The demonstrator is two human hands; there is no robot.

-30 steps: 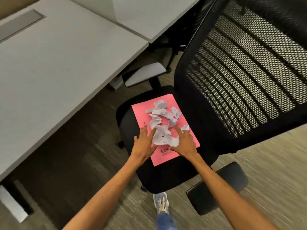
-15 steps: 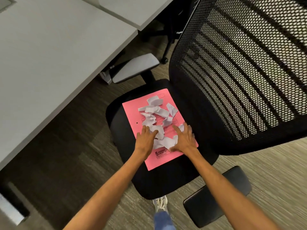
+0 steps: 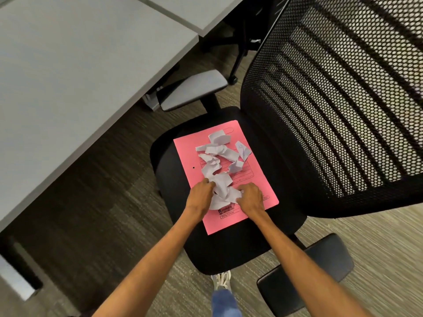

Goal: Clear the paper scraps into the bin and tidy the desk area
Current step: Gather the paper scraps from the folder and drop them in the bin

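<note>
A pink folder (image 3: 187, 149) lies on the black seat (image 3: 229, 248) of an office chair. Several torn white paper scraps (image 3: 219, 154) are heaped on the folder. My left hand (image 3: 200, 196) and my right hand (image 3: 250, 197) rest on the folder's near part, on either side of the nearest scraps (image 3: 220, 191). Both hands have their fingers curled in against those scraps, bunching them between the hands. No bin is in view.
The chair's black mesh backrest (image 3: 338, 106) rises at the right, with armrests at the far left (image 3: 192, 92) and near right (image 3: 320, 266). A grey desk (image 3: 68, 76) fills the left. Dark carpet (image 3: 91, 202) lies below, and my shoe (image 3: 220, 280) shows under the seat.
My hands went from lying flat with spread fingers to curled fingers, drawing the near scraps together between them. The camera moved in closer to the chair.
</note>
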